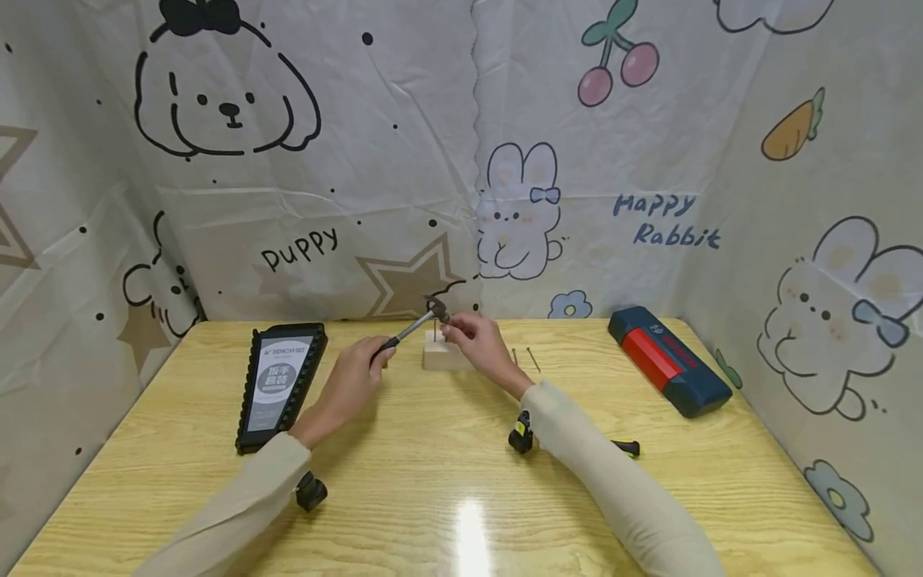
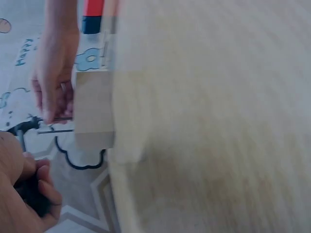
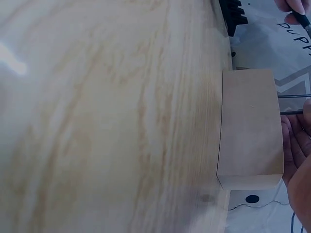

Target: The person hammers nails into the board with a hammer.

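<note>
My left hand [image 1: 355, 375] grips the dark handle of a small hammer [image 1: 414, 324]. The hammer's head is raised over a pale wooden block [image 1: 441, 358] at the table's back edge. My right hand [image 1: 483, 346] is at the top of the block, finger and thumb pinching a nail [image 3: 290, 112] upright against it. A second nail [image 2: 54, 131] stands in the block beside the pinched one, free of any fingers. In the left wrist view the hammer head lies close to the right fingertips.
Two loose nails [image 1: 534, 360] lie right of the block. A black wrench case [image 1: 281, 385] lies left, a blue and red Bosch case [image 1: 667, 361] right. A black and yellow handle [image 1: 627, 448] shows from behind the right forearm. A printed cloth [image 1: 404, 160] hangs behind the table.
</note>
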Demonstrator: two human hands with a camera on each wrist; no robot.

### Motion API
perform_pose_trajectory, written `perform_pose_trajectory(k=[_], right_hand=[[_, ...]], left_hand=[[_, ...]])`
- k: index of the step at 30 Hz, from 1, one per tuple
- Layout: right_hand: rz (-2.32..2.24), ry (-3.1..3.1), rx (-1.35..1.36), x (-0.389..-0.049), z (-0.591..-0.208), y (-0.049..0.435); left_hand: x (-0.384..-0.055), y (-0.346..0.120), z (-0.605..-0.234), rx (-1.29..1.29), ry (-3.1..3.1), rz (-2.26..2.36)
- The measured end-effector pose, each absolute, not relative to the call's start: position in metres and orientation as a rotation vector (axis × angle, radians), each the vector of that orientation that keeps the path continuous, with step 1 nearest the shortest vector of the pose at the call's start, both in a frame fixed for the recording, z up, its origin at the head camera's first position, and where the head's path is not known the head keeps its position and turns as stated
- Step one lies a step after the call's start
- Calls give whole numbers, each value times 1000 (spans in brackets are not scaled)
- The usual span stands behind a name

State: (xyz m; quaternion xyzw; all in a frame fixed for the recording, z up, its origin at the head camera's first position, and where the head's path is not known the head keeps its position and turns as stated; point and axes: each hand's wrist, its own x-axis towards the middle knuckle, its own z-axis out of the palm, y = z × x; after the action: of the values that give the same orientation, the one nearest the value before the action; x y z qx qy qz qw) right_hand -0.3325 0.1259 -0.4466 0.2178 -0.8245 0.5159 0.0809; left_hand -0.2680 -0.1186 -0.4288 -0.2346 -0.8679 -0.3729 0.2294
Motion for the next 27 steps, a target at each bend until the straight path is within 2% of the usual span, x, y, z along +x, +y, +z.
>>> perform_pose_trajectory(k=[27], right_hand=[[1450,-2503,655,-337,-448,127]], left_hand=[[-270,-117,-429,-651,-2379,-999]])
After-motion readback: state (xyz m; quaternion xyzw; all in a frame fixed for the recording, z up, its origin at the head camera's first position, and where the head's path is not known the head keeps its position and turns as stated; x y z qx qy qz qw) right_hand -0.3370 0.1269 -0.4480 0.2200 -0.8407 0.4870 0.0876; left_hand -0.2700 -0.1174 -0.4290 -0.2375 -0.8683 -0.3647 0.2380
